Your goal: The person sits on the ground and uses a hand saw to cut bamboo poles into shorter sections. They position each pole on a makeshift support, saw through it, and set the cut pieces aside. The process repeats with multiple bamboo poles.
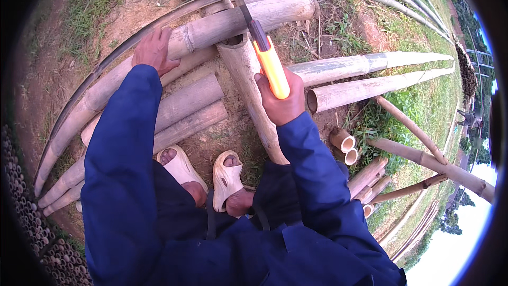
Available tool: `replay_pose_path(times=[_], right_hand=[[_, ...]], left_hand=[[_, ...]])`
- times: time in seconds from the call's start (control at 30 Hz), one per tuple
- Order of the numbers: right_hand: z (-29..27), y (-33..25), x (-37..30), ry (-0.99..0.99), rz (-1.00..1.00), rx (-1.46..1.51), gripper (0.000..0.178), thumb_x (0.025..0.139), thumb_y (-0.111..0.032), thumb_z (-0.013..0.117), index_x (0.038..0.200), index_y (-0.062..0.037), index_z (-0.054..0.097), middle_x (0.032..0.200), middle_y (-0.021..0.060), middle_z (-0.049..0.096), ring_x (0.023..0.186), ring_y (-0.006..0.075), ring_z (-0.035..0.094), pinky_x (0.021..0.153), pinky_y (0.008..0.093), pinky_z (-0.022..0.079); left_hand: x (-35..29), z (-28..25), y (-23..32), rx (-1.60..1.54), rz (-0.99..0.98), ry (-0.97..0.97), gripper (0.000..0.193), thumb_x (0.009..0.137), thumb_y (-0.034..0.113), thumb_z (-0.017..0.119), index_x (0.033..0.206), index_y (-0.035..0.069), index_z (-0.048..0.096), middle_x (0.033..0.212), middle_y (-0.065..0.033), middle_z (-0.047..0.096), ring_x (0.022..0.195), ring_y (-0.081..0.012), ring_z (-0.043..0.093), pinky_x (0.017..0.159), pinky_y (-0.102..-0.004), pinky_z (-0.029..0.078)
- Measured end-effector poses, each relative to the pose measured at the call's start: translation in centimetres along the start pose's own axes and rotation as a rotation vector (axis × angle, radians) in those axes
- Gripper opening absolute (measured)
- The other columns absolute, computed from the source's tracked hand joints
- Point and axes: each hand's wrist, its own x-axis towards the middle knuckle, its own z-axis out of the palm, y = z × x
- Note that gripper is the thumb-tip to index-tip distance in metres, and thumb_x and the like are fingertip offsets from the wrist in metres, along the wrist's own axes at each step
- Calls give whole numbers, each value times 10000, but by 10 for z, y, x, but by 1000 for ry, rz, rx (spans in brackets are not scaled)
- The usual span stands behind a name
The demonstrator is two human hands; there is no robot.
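Observation:
A thick bamboo pole [211, 30] lies slantwise in front of me across other bamboo pieces. My left hand [153, 52] presses down on it, fingers wrapped over its upper side. To the right of that, my right hand [284, 100] is closed around the orange and dark handle of a handsaw [273, 69]. The saw's blade points away from me and crosses the pole; whether its teeth sit in a cut cannot be told. Beneath the pole, an upright-slanting bamboo piece [251, 90] with an open upper end runs back toward my feet.
Shorter bamboo pieces [190, 100] lie at the left of my sandalled feet. Two long poles [370, 82] stretch off to the right. Crossed poles [439, 167] stand farther right. Several cut bamboo ends [58, 259] are stacked at the lower left. Grass and bare soil surround everything.

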Motion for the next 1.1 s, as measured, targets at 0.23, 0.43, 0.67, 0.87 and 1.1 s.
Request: replay_pose_path(times=[0.23,0.43,0.67,0.87,1.1], right_hand=[[-62,-24,-103,-63,150,-21,294,923,-44,743,1206,32,712,873,169,752,766,174,733,707,324,555],[-53,-27,-101,-32,190,-66,263,924,-51,724,1175,26,720,808,169,733,715,234,744,683,327,551],[-16,6,-28,-39,17,38,204,915,-61,737,1091,34,699,784,193,682,638,244,646,655,363,525],[-80,-43,-153,-99,247,-107,295,910,-27,732,1200,29,716,852,173,753,767,259,772,718,314,565],[-7,15,-16,-28,-4,70,167,923,-59,733,1050,40,690,713,126,633,628,164,557,645,334,508]], left_hand=[[-12,1,-6,22,-4,-2,848,710,412,908,1383,97,499,1280,-128,589,1209,-330,613,1047,-435,510],[-8,-2,-3,17,-32,-43,878,677,371,910,1402,89,505,1295,-141,591,1196,-357,614,1037,-453,511],[-8,1,-8,-4,8,8,878,686,382,903,1407,82,502,1340,-150,594,1234,-360,606,1039,-456,521],[-11,-2,-5,26,-6,-18,889,692,403,902,1415,83,497,1324,-144,592,1217,-355,610,1038,-447,516],[-2,-2,0,20,22,-1,850,689,384,899,1388,84,519,1312,-143,597,1199,-359,616,1023,-458,517]])
